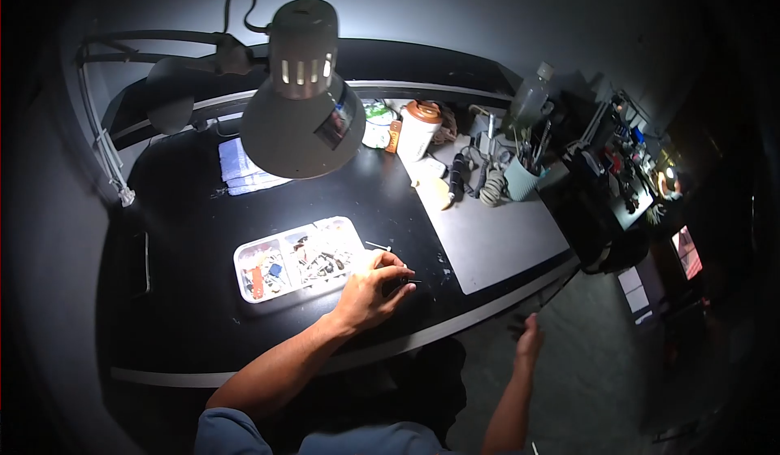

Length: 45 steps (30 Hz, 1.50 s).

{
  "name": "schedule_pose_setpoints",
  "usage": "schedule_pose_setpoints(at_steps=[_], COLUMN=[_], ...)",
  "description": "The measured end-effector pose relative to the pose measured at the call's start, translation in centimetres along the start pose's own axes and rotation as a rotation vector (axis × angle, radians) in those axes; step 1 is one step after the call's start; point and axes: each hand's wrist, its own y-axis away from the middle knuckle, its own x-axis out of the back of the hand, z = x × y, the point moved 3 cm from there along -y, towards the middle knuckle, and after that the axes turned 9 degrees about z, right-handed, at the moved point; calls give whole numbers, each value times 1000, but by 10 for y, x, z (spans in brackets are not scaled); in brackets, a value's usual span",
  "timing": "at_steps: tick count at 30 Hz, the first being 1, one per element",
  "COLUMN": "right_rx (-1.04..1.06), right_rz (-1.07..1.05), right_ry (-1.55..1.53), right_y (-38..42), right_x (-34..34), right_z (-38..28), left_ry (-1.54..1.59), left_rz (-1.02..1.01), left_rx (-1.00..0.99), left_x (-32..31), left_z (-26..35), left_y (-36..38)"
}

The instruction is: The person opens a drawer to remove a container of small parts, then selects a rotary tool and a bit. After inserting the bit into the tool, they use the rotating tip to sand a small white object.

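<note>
Pinches small, dark, thin-tipped item [405, 280], partly hidden, in left hand [372, 289] over black tabletop [325, 333]. Beside wrist, shows white tray [309, 291] with mixed small parts [322, 265] in both compartments. Cannot tell grip of blurred right hand [528, 337], beyond table edge.

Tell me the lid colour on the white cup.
Orange-brown lid, seen in the head view.

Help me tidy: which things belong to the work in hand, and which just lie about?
Probably in use:
small dark item in left hand
divided tray of small parts
desk lamp

Apparently idle:
lidded cup
clear bottle
teal pot
</note>
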Motion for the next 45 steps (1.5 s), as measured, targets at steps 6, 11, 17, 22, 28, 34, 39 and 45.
schedule_pose_setpoints(at_steps=[6,11,17,22,28,34,39,45], right_rx=[955,1350,1415,1589,1701,1801,1834,1613], right_rz=[-43,-459,-611,-563,-583,-450,-313,-441], right_ry=[110,305,534,799,736,444,184,-41], right_y=[11,-8,-43,-52,-69,-50,26,80], right_x=[-65,-174,-274,-313,-317,-302,-268,-257], right_z=[-197,-264,-284,-293,-283,-287,-310,-281], left_ry=[-84,-98,-103,-177,-105,-143,-194,-181], left_rz=[123,151,87,25,12,96,186,163], left_rx=[-12,-17,-27,-163,-185,-116,-12,94], left_x=[1,9,11,14,13,12,20,30], left_z=[-9,-6,-12,-7,-11,-12,-11,-20], left_y=[1,-1,0,0,0,0,-2,-9])
